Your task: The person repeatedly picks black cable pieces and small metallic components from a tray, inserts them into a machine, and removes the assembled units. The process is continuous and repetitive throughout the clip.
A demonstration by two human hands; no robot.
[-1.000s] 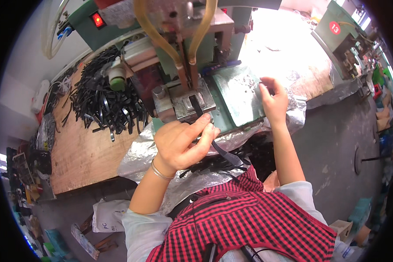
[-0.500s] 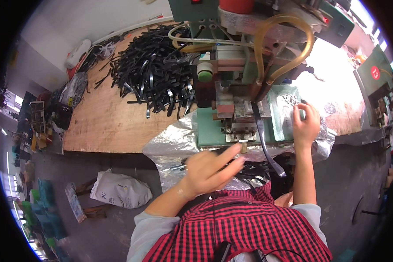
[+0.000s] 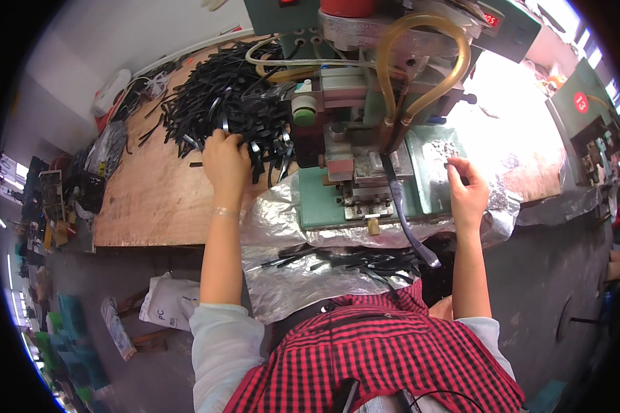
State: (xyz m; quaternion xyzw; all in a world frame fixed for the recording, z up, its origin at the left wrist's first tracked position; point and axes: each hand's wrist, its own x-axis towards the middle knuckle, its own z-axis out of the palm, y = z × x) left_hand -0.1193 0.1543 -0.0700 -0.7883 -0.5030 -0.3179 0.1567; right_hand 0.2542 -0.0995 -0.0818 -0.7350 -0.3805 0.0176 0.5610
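Note:
My left hand (image 3: 226, 162) is at the near edge of a heap of black eyeglass temples (image 3: 220, 93). Its fingers curl down around a temple there, their tips partly hidden. A pinch of thumb and forefinger on my right hand (image 3: 468, 187) holds a small dark part, too small to name surely, beside a greenish tray (image 3: 420, 196) of tiny metal bits (image 3: 442, 148). Between my hands stands a green bench machine (image 3: 320, 206). One dark temple (image 3: 408, 230) is under its tool head, its curved end hanging toward me.
More temples (image 3: 365, 260) lie on silver foil (image 3: 289, 289) over my lap. A yellowish hose (image 3: 424, 20) loops above the machine. Another green machine (image 3: 582, 103) stands at the right. A white sack (image 3: 165, 303) is on the floor at left.
My left hand has moved from in front of the machine, up and left, to the heap. My right hand stays beside the tray, thumb and forefinger pinched. The temple remains in the machine.

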